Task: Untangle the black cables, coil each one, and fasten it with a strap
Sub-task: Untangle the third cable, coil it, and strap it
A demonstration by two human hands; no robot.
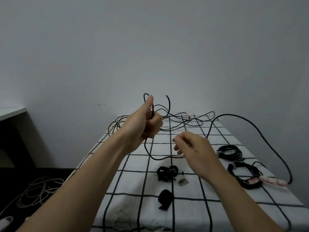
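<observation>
Left hand (147, 124) raised, fist round black cable (151, 154), right hand (195, 148) lower, half-curled

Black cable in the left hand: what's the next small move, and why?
Probably lift the hanging slack with the right hand up to the left hand as another loop. The left hand grips the black cable with loops standing above the fist, and slack curves from under it toward the right hand; whether that hand pinches it is unclear.
</observation>
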